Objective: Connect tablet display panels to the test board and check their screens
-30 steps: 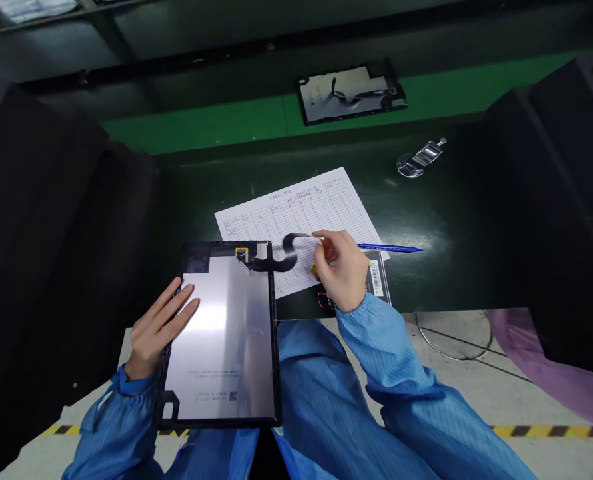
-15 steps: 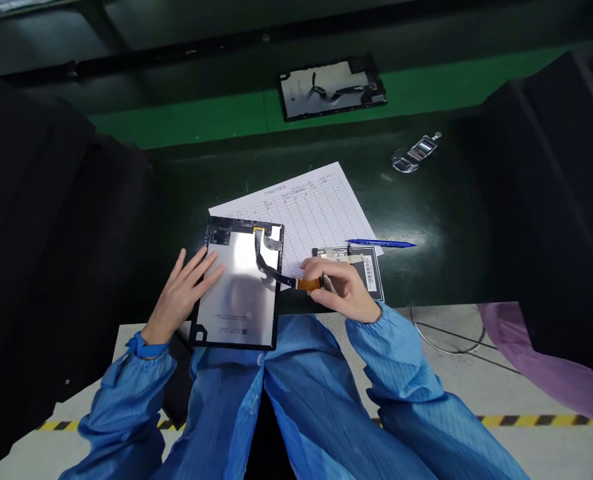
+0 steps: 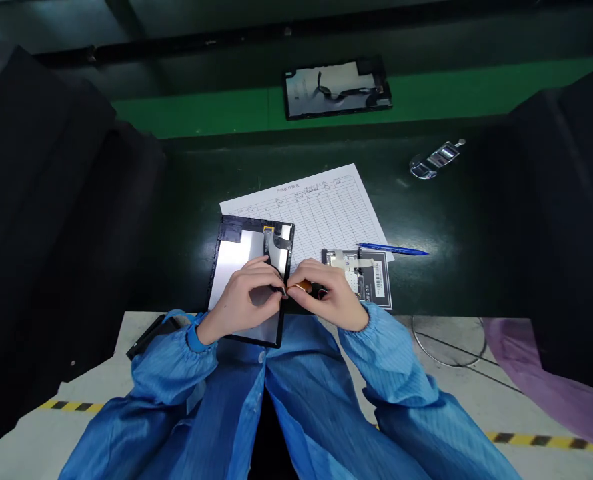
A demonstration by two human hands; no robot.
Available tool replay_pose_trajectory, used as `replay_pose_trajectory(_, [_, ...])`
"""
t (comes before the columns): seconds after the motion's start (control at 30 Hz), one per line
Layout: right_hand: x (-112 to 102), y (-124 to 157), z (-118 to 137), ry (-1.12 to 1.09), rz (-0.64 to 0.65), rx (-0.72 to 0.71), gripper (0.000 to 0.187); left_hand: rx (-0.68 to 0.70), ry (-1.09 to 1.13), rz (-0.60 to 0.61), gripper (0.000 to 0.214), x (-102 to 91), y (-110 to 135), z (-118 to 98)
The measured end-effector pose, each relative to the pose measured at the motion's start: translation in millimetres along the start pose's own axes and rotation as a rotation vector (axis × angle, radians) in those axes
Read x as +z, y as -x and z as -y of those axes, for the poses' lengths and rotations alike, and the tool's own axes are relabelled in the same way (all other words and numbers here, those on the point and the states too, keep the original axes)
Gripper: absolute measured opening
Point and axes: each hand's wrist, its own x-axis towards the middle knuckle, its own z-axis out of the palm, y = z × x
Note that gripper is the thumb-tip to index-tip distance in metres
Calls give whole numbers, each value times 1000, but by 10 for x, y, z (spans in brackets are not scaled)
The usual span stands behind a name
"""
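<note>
A tablet display panel [image 3: 230,257], silvery with a black frame, lies face down at the table's front edge and overhangs it. From its top end runs a black flex cable [image 3: 268,241] with an orange end [image 3: 304,285]. Over the panel, my left hand [image 3: 250,297] pinches the cable near its middle, its fingertips partly hiding it. My right hand [image 3: 330,293] is closed on the orange end, and the two sets of fingertips almost meet at the panel's right edge. Beside my right hand is a circuit board with a battery [image 3: 380,280].
A printed form [image 3: 326,207] lies partly under the panel, with a blue pen [image 3: 393,249] across its lower right corner. A folding metal magnifier [image 3: 436,160] rests farther right. Another display panel [image 3: 351,80] lies on the green strip behind. Dark covered shapes flank both sides.
My left hand has left the panel's left edge and moved right to pinch the cable. My right hand stays on the cable's orange end. The view has shifted slightly.
</note>
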Motion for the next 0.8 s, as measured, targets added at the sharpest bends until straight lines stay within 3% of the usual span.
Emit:
replay_pose_trajectory(0.23, [93, -28, 13, -12, 37, 19, 16, -45, 182, 32, 22, 6, -27, 61])
replay_pose_trajectory(0.4, [10, -62, -1, -25, -41, 99, 22, -25, 34, -126, 11, -139, 119, 87])
replay_pose_trajectory(0.47, [-100, -104, -37, -7, -119, 150, 22, 47, -126, -31, 18, -229, 289, 107])
replay_pose_trajectory(0.57, [-260, -183, -98, 66, -201, 227, 24, 57, -432, 313, 79, -250, 606, 171])
replay_pose_trajectory(0.63, [-324, -220, -116, 102, -227, 249, 26, 50, -645, 412, 92, -200, 797, 229])
replay_pose_trajectory(0.7, [-348, -228, -98, 137, -245, 250, 26, 161, -793, 373, 75, -172, 936, 272])
replay_pose_trajectory(0.8, [-334, -201, -18, 191, -239, 276, 35, 414, -873, 159, 48, -276, 1036, 255])
